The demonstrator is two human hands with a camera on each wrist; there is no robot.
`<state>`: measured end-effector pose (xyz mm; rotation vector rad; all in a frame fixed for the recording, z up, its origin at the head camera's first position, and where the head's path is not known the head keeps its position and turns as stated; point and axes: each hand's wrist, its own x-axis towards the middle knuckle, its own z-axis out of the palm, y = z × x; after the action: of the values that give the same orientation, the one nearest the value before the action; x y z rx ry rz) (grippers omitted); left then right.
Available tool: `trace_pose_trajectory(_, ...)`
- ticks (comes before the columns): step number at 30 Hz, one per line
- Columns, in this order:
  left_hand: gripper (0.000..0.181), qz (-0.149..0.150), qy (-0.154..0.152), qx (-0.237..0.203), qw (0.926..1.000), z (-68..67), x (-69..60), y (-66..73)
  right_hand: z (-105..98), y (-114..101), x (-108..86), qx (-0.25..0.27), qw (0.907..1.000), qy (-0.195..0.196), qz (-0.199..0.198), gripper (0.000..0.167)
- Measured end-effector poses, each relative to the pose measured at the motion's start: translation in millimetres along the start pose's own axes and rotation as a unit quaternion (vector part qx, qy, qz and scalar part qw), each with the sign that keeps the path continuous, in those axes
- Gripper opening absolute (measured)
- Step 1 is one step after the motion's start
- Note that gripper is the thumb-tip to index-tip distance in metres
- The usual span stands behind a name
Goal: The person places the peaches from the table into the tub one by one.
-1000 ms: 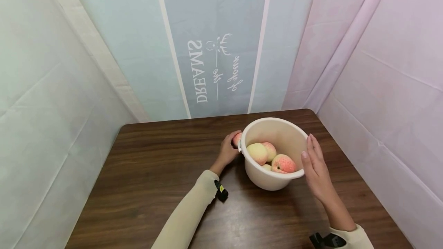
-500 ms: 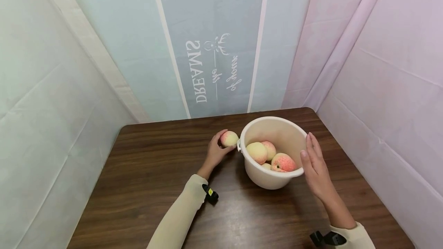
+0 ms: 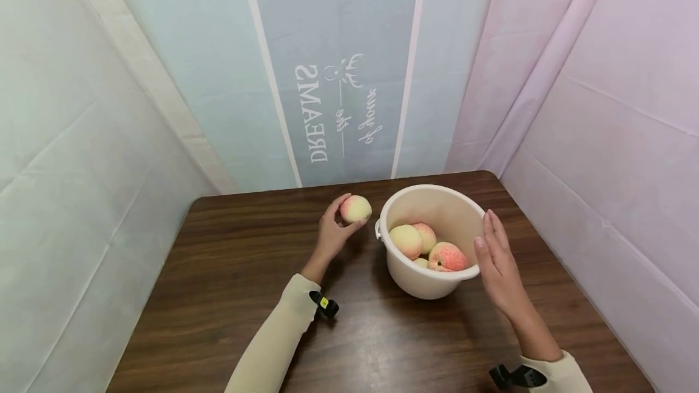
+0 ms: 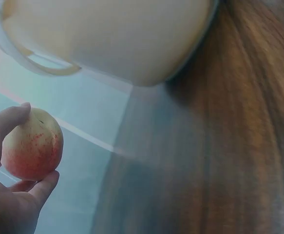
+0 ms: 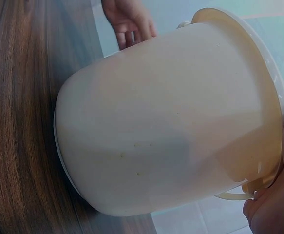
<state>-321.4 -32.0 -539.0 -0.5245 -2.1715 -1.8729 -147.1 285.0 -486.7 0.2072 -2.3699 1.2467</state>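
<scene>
Between the thumb and fingers of my left hand [image 3: 330,236], a yellow peach with a red blush [image 3: 357,208] is held just left of the white bucket [image 3: 417,287]. The left wrist view shows that peach [image 4: 33,146] gripped from two sides, apart from the bucket wall. My right hand [image 3: 499,268] rests its straight fingers along the bucket's right rim. Inside the bucket lie several peaches, among them a yellow peach [image 3: 406,241] and a redder peach [image 3: 448,258]; some are partly covered by others. From the right wrist, the bucket's outer wall [image 5: 156,122] fills most of the view.
The bucket stands upright on a dark wood-grain table [image 3: 229,296]. A wire-style handle mount [image 3: 378,229] juts from its left rim. Behind the table hangs a pale blue printed cloth [image 3: 349,17], with light cloth walls on both sides.
My left hand has moved left with the peach, from beside the bucket's rim to a small gap away, and slightly farther back. The right hand and bucket have stayed put.
</scene>
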Motion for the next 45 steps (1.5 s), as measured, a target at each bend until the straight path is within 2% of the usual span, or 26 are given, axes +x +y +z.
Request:
trace_pose_trajectory(11, 0.072, 0.017, 0.007, -0.065, 0.9977, -6.5, 6.1, 38.9, -1.0, -0.8, 2.3, 0.004, 1.0000, -0.002, -0.003, 0.058)
trace_pose_trajectory(21, 0.071, 0.038, 0.000, -0.081, 0.9960, -7.3, 1.5, 64.9, -0.9, -2.4, 4.2, 0.003, 1.0000, -0.003, -0.003, 0.059)
trace_pose_trajectory(28, 0.069, 0.039, -0.009, -0.088, 0.9953, -11.2, -11.6, 114.1, -0.8, -2.8, 4.2, 0.000, 1.0000, -0.005, -0.002, 0.059)
trace_pose_trajectory(35, 0.070, 0.055, -0.026, -0.084, 0.9946, -9.7, -17.8, 128.0, -1.3, -4.0, 4.0, 0.005, 1.0000, -0.004, 0.001, 0.059)
trace_pose_trajectory(45, 0.075, 0.066, -0.051, -0.123, 0.9888, 0.0, -19.3, 118.6, -0.4, -2.5, 1.9, 0.005, 1.0000, -0.003, 0.005, 0.059)
